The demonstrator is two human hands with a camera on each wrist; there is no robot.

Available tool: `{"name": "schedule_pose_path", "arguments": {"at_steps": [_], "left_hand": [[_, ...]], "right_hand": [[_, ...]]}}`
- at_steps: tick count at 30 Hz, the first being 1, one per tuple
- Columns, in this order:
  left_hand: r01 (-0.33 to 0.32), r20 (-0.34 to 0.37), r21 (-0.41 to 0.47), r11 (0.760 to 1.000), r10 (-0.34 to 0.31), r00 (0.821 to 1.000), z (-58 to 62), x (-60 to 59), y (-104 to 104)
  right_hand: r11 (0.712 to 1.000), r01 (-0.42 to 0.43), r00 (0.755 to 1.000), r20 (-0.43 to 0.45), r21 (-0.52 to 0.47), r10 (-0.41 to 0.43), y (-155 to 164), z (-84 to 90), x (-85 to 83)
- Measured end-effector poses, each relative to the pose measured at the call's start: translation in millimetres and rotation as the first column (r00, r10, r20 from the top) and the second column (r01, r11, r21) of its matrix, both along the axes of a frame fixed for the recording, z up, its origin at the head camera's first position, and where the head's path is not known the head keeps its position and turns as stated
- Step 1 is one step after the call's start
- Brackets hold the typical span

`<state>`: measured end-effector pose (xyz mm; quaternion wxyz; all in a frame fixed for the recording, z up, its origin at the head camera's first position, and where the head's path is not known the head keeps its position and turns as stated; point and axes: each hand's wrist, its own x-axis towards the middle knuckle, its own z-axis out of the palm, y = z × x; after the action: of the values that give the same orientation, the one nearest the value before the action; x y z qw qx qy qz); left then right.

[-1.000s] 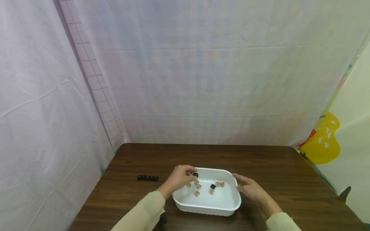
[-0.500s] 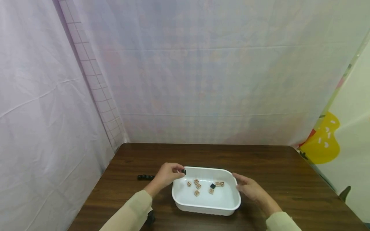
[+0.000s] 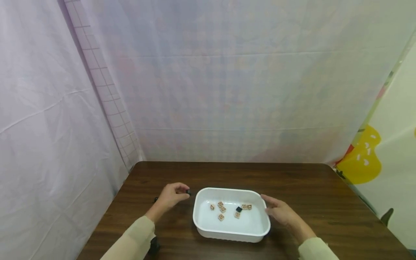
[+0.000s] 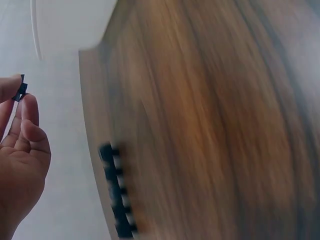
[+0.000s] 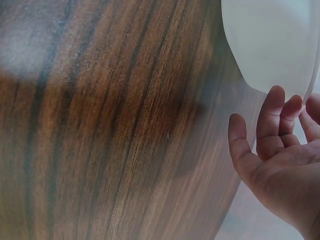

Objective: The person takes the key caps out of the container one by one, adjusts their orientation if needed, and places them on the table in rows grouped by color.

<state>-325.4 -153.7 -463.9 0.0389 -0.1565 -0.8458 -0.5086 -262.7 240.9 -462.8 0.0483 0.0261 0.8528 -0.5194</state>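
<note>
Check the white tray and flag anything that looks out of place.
One black piece lies among beige pieces in the tray; it looks odd because a row of black pieces lies outside, on the table. Nothing appears spilled or damaged.

- The left hand (image 3: pixel 170 196) has swung left, from above the white tray (image 3: pixel 231 236) to a spot outside it, over the desk (image 3: pixel 292 180).
- The black block (image 3: pixel 188 192) pinched in it has travelled along, and now shows just beyond the tray's rim.
- The left sleeve (image 3: pixel 131 236) and the dark object (image 3: pixel 154 245) under it have shifted left too.
- The tray's far left corner, covered earlier, is now uncovered.
- The row of black blocks (image 4: pixel 117 192) is mostly hidden behind the hand in the head view, with only its left end showing.
</note>
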Motion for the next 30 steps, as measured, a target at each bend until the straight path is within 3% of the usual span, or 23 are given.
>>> {"name": "schedule_pose_path", "arguments": {"at_steps": [9, 15, 19, 24, 30], "left_hand": [[-0.146, 0.039, -0.053, 0.988, 0.149, 0.988, -6.0, -1.7, -45.4], [-0.22, 0.021, -0.074, 0.973, 0.223, 0.975, -5.3, -4.4, -74.9], [-0.246, 0.023, -0.08, 0.966, 0.249, 0.968, -4.6, -4.5, -92.0], [-0.27, 0.008, -0.156, 0.95, 0.274, 0.962, -7.6, -5.3, -110.3], [-0.247, 0.034, -0.233, 0.94, 0.262, 0.964, -15.7, -6.5, -126.3]], "right_hand": [[1.0, 0.002, 1.0, 0.006, 0.004, -0.002, -0.8, 0.8, -0.2], [1.0, 0.0, 1.0, 0.008, 0.003, 0.0, -0.5, 0.8, -0.4], [1.0, -0.004, 1.0, 0.002, -0.005, 0.004, -0.1, 0.4, 0.1], [1.0, -0.006, 1.0, -0.006, -0.018, 0.006, 0.3, -0.8, 0.2], [1.0, 0.0, 1.0, 0.0, 0.001, 0.0, -0.2, -0.5, -0.1]]}}
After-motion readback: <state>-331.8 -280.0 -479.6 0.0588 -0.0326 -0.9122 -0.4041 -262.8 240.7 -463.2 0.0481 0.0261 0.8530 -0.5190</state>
